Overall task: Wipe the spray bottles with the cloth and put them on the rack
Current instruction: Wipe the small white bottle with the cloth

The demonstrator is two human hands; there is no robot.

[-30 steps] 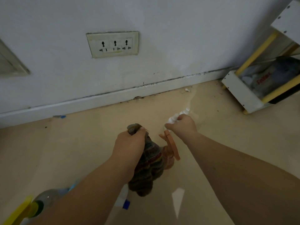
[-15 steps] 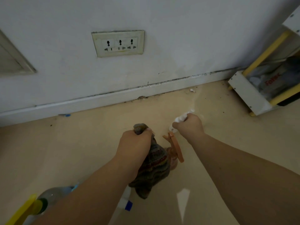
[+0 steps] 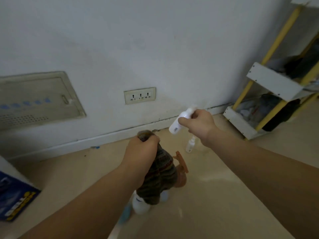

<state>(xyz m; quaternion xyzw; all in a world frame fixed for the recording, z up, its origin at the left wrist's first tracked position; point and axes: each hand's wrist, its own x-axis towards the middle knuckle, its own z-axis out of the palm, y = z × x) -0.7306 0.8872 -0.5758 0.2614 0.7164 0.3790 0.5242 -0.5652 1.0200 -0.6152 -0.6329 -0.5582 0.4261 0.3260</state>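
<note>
against the far side of the scene a pale wall (image 3: 155, 40) is seen, with a white skirting board (image 3: 86, 142) run along its foot and a beige floor (image 3: 215, 195) spread below it. at the right edge a rack (image 3: 274, 87) of white shelves and yellow posts is stood on the floor beside the wall, and dark, blurred items are kept on its lower shelves (what they are cannot be told). a recessed access panel (image 3: 36, 99) is set into the wall at the left, and a blue box (image 3: 13, 197) is laid on the floor at the left edge. a three-way socket plate (image 3: 139, 95) is fixed to the wall between panel and rack. a striped cloth (image 3: 159, 176) is gripped at its top by the clenched left hand (image 3: 141, 152) and is hung down over an orange spray bottle (image 3: 180, 171), of which only the trigger and part of the body are shown. a white bottle (image 3: 139, 204) is partly hidden under the cloth's lower end. a small white spray bottle (image 3: 181, 120) is grasped near its top by the right hand (image 3: 198, 124) and is held tilted in the air, well apart from the rack. a small clear bottle (image 3: 190, 144) is stood on the floor just below that hand.
</note>
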